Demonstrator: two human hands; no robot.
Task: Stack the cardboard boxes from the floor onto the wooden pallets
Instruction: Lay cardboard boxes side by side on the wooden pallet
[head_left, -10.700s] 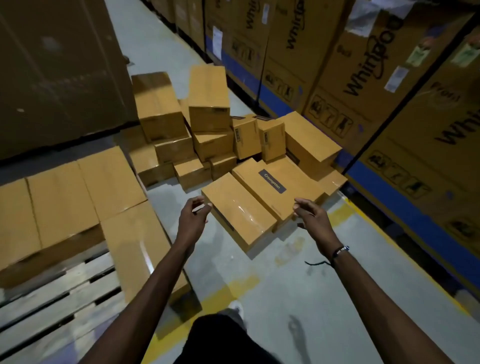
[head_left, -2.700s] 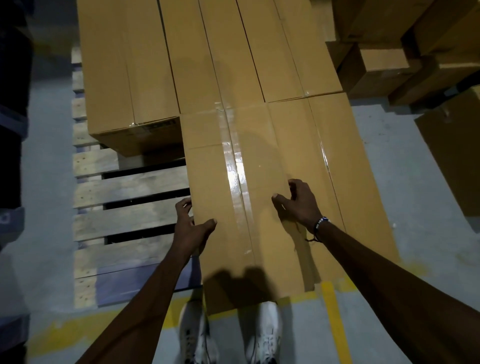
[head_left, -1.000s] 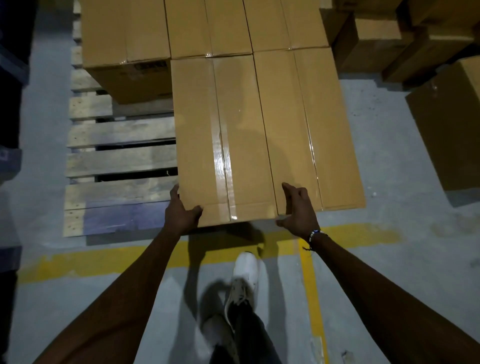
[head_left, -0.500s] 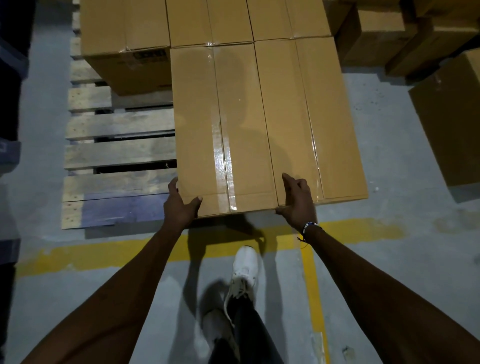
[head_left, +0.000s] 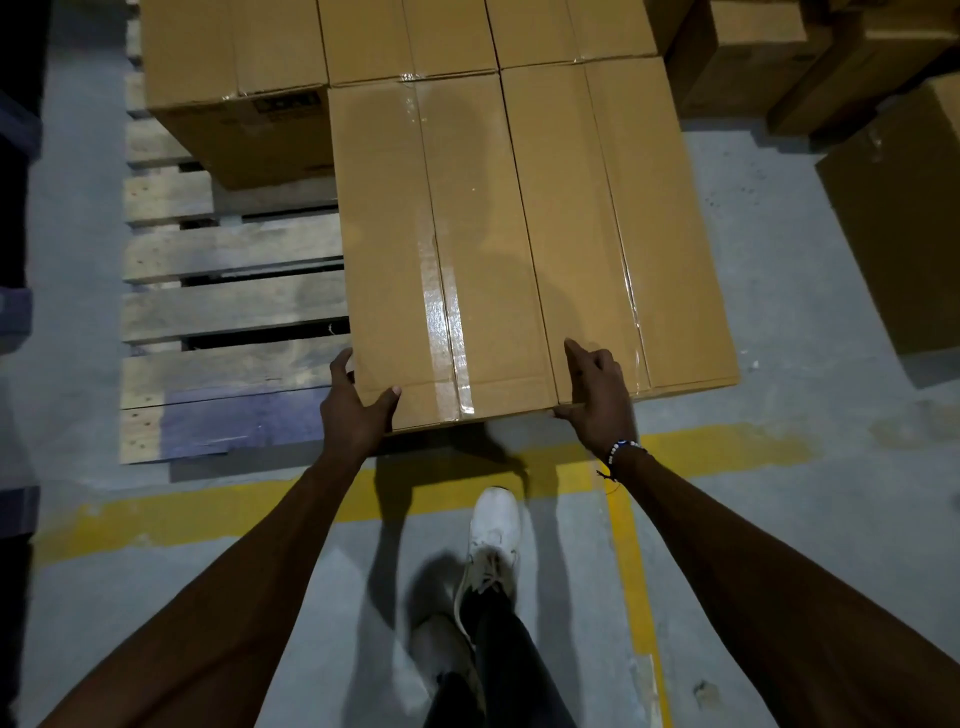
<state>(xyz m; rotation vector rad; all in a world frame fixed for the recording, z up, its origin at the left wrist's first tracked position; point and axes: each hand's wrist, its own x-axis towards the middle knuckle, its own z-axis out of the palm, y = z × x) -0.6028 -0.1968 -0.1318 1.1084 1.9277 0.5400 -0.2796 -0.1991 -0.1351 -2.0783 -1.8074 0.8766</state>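
Near box: a long taped cardboard box (head_left: 441, 249) lay flat on the wooden pallet (head_left: 228, 306), its near end level with the pallet's front edge
Left hand: the left hand (head_left: 356, 410) gripped the box's near left corner, thumb curled onto the top face, fingers against the left side
Right hand: the right hand (head_left: 597, 395) held the near right corner of the same box, fingers bent over the seam where it met the neighbouring box (head_left: 623, 223)
Neighbouring box: sat flush against the first, on its right, same length
Rear boxes: more cartons (head_left: 405, 36) stood in a row behind, touching the two front ones
Pallet: bare slats showed to the left of the boxes
Floor: grey concrete with a yellow line (head_left: 208, 509); a white shoe (head_left: 493, 525) stood just behind it
Right side: further boxes (head_left: 893, 218) rested on the floor
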